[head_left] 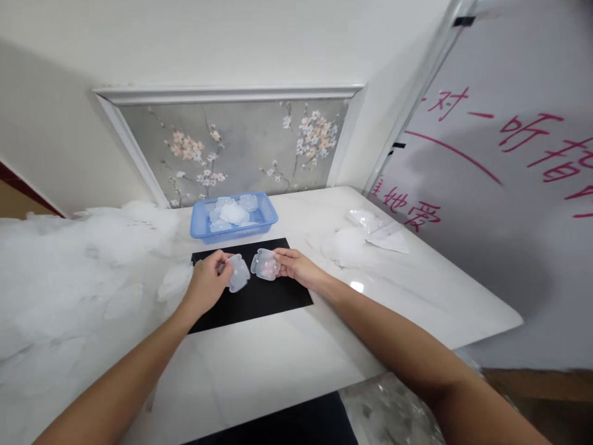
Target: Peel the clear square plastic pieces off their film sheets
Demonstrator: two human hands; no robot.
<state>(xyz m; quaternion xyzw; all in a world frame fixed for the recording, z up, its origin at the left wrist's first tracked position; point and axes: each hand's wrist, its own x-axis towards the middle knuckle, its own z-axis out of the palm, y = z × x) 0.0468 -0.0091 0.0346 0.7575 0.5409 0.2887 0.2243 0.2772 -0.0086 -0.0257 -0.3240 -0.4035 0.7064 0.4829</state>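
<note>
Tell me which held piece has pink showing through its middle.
The right piece, in the right hand: pink shows through its middle. The left piece, in the left hand, looks greyish there.

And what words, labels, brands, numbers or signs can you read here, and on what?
"对一听": large red handwriting on the big grey-white board.
"她爱": smaller red handwriting, lower on that board.
Other red characters: too unclear or cut off to read.
Nothing else is readable.

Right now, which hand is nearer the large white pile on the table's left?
Left. The left hand is just right of the large white pile; the right hand is farther off, by the right edge of the black mat.
</note>
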